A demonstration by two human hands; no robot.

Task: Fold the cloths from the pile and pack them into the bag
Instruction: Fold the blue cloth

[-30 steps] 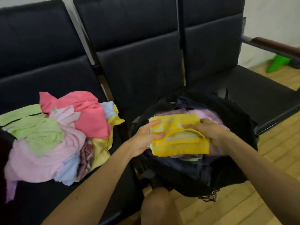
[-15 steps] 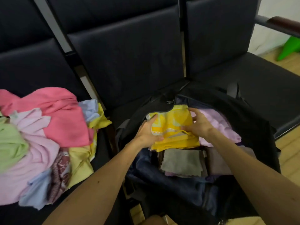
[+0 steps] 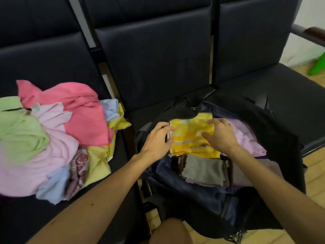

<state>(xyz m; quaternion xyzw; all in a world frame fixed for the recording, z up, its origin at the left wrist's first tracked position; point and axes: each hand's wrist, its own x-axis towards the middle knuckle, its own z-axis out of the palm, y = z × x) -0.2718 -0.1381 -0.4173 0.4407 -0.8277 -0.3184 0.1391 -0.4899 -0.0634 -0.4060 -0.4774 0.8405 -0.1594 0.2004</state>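
Note:
A folded yellow cloth (image 3: 191, 138) lies at the far end of the open black bag (image 3: 184, 106) on the middle seat. My left hand (image 3: 156, 140) touches the cloth's left edge with loosely spread fingers. My right hand (image 3: 221, 136) rests on top of it and presses it down. Nearer me in the bag lies a folded grey cloth (image 3: 202, 169), and a lilac cloth (image 3: 246, 136) sits to the right. The pile of unfolded cloths (image 3: 52, 134), pink, green, lilac, blue and yellow, is heaped on the left seat.
The black chairs (image 3: 154, 59) stand in a row with high backs behind the bag and pile. A wooden armrest (image 3: 314, 32) juts out at the far right above a green object (image 3: 318, 66). Wooden floor (image 3: 314, 182) shows to the right. My knee (image 3: 168, 231) is below the bag.
Both hands carried the yellow cloth from above the bag down into its far end. Their grip has loosened, and the right hand now lies on top of the cloth.

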